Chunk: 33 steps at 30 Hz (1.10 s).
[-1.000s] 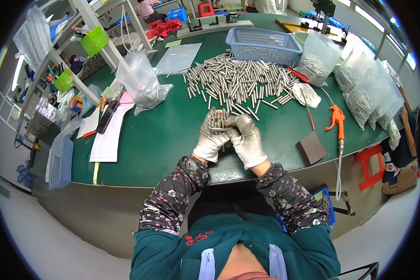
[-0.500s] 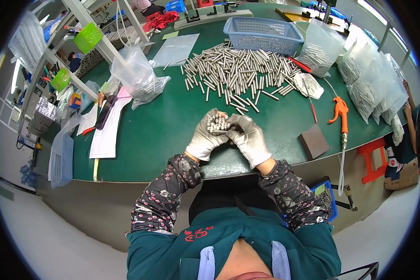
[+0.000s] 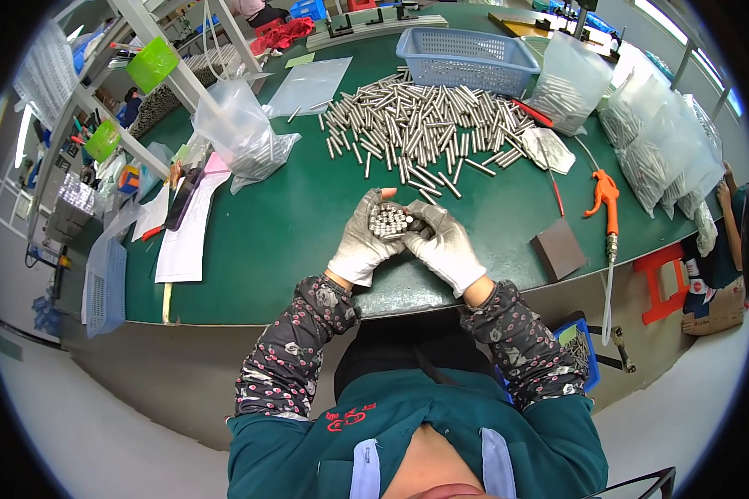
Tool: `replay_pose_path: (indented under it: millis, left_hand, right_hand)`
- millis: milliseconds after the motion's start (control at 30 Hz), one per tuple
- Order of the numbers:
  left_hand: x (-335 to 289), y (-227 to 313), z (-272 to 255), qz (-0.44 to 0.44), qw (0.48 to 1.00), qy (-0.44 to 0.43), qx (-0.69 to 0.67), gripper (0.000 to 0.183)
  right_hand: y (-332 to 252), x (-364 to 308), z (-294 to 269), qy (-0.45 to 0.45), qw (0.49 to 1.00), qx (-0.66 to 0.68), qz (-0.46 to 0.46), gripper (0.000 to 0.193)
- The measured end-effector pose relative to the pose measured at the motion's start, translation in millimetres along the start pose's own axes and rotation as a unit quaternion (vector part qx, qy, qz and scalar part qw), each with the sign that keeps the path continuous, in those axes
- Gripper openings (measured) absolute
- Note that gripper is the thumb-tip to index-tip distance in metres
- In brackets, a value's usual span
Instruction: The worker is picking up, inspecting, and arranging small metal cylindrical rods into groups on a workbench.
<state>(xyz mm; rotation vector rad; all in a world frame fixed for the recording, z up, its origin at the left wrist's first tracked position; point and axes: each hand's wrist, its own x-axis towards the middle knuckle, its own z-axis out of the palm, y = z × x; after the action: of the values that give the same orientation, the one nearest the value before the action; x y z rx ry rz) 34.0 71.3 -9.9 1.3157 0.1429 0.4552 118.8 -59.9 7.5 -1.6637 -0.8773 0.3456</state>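
Observation:
A bundle of short steel pins [image 3: 388, 221] is gathered between my two gloved hands near the table's front edge, their round ends facing up. My left hand [image 3: 361, 243] wraps round the bundle from the left, its bare thumb tip showing above. From the other side my right hand [image 3: 443, 247] closes its fingers against the bundle; a single pin end shows by its fingertips. Both gloves are pale with grey, soiled fingers. Beyond the hands a big loose heap of steel pins [image 3: 424, 125] is spread over the green table [image 3: 291, 241].
Behind the heap stands a blue plastic basket [image 3: 468, 62]. To the right lie an orange air gun [image 3: 605, 200], a brown block [image 3: 559, 249], a white cloth [image 3: 548, 150] and bags of pins [image 3: 662, 141]. Papers [image 3: 183, 237], a phone [image 3: 184, 200] and another bag [image 3: 245, 137] are at left.
My right fingers have moved from over the bundle to its right side, so more pin ends show. The left hand has shifted slightly and its thumb is raised.

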Motion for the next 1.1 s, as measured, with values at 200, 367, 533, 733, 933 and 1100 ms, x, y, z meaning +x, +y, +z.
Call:
replay_pose_path:
  millis: [200,367,533,733,933,1100]
  left_hand:
    - [2,-4,-1,-0.031,0.999,0.016,0.002,0.062]
    - [0,0,-3,-0.022,0.999,0.02,0.034,0.062]
    - [0,1,-3,-0.025,0.999,0.008,0.019,0.066]
    - [-5,-2,-3,0.004,0.998,0.005,0.057,0.062]
    - [-5,6,0,0.007,0.997,-0.038,0.07,0.07]
    - [-5,3,0,0.01,0.998,-0.035,0.048,0.073]
  right_hand:
    - [15,0,-2,0.037,0.99,-0.118,-0.06,0.031]
    - [14,0,5,0.042,0.995,-0.071,-0.058,0.03]
    - [-4,-1,-2,0.003,0.996,-0.091,-0.015,0.029]
    - [0,-3,-1,0.013,0.999,-0.02,-0.021,0.027]
    - [6,-4,-3,-0.014,1.0,0.009,0.013,0.028]
    - [8,-5,-3,-0.014,0.999,0.03,0.013,0.028]
